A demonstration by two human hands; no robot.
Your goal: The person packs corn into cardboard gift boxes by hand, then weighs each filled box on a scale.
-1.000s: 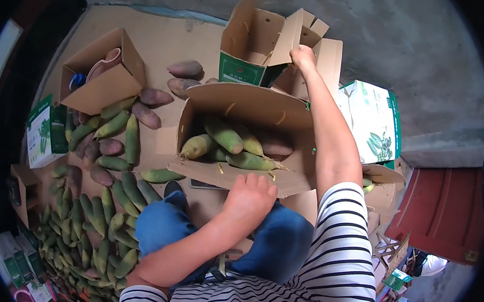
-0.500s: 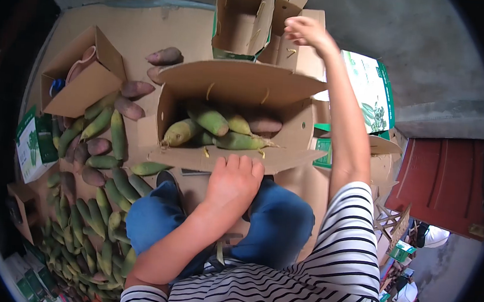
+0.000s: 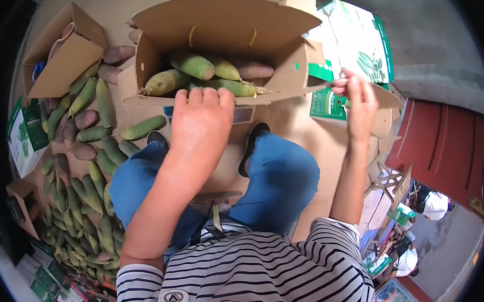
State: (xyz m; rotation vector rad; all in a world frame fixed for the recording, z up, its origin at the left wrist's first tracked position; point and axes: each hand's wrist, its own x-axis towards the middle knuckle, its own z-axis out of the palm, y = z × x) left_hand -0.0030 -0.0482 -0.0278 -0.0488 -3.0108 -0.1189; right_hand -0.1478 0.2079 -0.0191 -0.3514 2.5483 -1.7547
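We lay L hand (image 3: pixel 199 123) flat on box (image 3: pixel 228 21); R hand (image 3: pixel 355 100) pinches its flap. Part-filled, we reckon; loose corn (image 3: pixel 90 191) left of grip.

The brown corrugated cardboard box (image 3: pixel 223 23) stands open and tipped toward the viewer, its broad rear flap raised. Inside the box lie several green-husked corn cobs (image 3: pixel 192 64), crosswise and overlapping, with a purple-brown sweet potato (image 3: pixel 253 70) at the box's right end. The left hand (image 3: pixel 199 125) curls its fingers over the box's near edge; the right hand (image 3: pixel 358 100) pinches the tip of the box's right flap (image 3: pixel 305 89).
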